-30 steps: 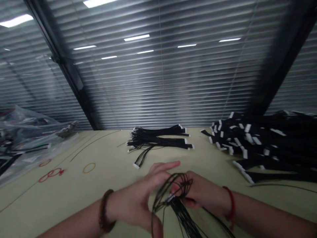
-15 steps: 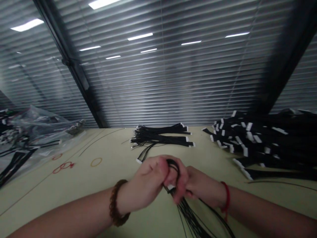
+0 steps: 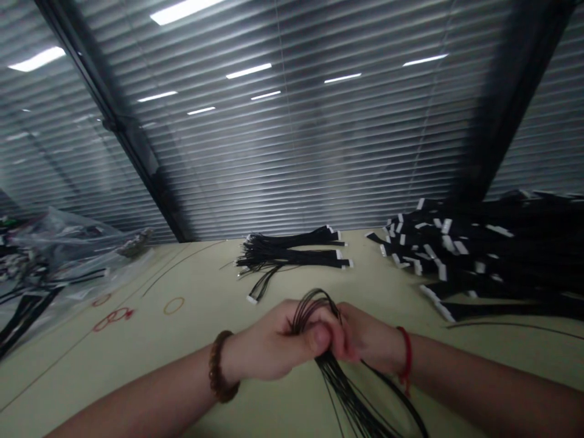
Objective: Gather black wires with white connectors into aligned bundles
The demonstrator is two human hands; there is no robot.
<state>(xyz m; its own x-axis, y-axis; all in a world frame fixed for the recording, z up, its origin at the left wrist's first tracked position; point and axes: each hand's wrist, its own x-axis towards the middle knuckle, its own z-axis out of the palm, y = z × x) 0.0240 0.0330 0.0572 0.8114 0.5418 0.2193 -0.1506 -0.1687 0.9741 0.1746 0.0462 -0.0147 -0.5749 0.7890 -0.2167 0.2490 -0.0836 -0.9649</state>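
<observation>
Close together above the table, my left hand (image 3: 285, 340) and my right hand (image 3: 360, 334) are both closed on a black wire harness (image 3: 344, 389). Its thin wires arch in a loop over the fingers, and the rest hangs in a bundle below them toward the bottom edge. My left thumb presses across the wires. The right fingers are partly hidden behind the left hand and the loop. No white connector of this harness shows between my hands. Beyond the hands lies a small pile of black harnesses (image 3: 292, 250) with white connectors, one short end (image 3: 262, 286) sticking out toward me.
A big heap of black ribbon cables (image 3: 502, 255) with white ends covers the right side. Clear plastic bags (image 3: 82, 243) with cables lie at the left. Red rings (image 3: 114, 317), a yellow ring (image 3: 174, 305) and loose wires rest on the table (image 3: 182, 353). Window blinds stand behind.
The wire loop now arches higher and wider over my fingers. The white connector seen between my hands is now hidden. My left thumb has come down across the wires. The view has shifted slightly.
</observation>
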